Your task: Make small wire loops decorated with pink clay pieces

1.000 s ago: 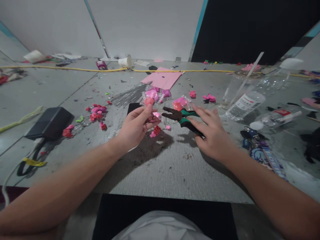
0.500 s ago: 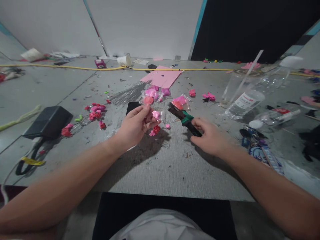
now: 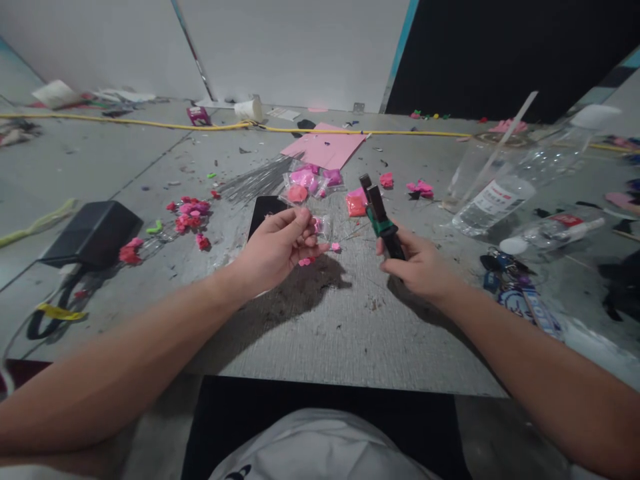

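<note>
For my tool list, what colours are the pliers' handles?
The pliers' handles are green and black; best seen in the head view.

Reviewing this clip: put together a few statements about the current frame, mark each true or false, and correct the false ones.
1. The right hand holds green-and-black pliers. True.
2. The pliers' jaws point toward the person's body. False: they point away from it.
3. The black power adapter sits at the right of the table. False: the black power adapter is at the left.
4. A red-labelled plastic bottle lies on its side, right of the right hand. True.
5. The left hand is spread flat on the table. False: the left hand has curled fingers; whether they pinch anything is unclear.
6. The pink sheet lies farther away than the pliers. True.
</note>
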`<move>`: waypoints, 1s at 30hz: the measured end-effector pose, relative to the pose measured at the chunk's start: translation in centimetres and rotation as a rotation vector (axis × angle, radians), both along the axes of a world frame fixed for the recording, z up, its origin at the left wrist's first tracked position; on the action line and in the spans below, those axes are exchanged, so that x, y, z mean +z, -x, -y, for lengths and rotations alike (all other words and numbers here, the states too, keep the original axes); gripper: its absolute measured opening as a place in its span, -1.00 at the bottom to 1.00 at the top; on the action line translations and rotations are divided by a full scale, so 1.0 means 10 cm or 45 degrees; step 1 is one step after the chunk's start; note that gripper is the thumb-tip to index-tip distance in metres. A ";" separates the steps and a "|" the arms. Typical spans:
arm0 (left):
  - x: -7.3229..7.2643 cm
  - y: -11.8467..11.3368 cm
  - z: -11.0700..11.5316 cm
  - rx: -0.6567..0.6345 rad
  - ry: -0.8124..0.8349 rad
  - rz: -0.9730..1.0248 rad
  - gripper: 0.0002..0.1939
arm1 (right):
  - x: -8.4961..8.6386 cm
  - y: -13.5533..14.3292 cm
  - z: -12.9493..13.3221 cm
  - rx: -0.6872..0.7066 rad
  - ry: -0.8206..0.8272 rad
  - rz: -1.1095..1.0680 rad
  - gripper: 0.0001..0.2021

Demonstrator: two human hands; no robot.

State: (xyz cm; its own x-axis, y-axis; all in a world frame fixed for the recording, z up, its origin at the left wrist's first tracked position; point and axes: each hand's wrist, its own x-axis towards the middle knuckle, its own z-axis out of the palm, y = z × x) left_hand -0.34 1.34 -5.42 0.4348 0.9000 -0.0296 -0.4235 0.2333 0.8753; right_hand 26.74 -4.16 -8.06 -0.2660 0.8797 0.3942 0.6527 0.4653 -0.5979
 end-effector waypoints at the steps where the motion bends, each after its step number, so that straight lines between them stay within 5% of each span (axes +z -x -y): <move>1: 0.01 -0.01 0.01 -0.002 0.004 -0.026 -0.69 | 0.02 0.01 0.01 0.020 0.046 -0.051 -0.54; 14: 0.08 0.00 0.05 0.424 -0.383 -0.158 -0.63 | 0.14 0.14 0.18 0.045 0.120 0.009 -0.50; 20: 0.11 -0.03 0.15 0.547 -0.448 -0.251 -0.70 | 0.10 0.12 0.14 0.060 -0.069 0.093 -0.56; 30: 0.13 -0.01 0.19 0.575 -0.574 -0.283 -0.71 | 0.09 0.10 0.13 0.008 -0.084 0.109 -0.63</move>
State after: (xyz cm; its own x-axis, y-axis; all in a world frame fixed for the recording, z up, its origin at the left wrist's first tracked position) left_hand -0.27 -0.54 -4.16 0.0401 0.9374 0.3460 -0.1925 -0.3326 0.9232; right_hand 25.71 -5.45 -7.11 -0.3066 0.8508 0.4269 0.6970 0.5060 -0.5080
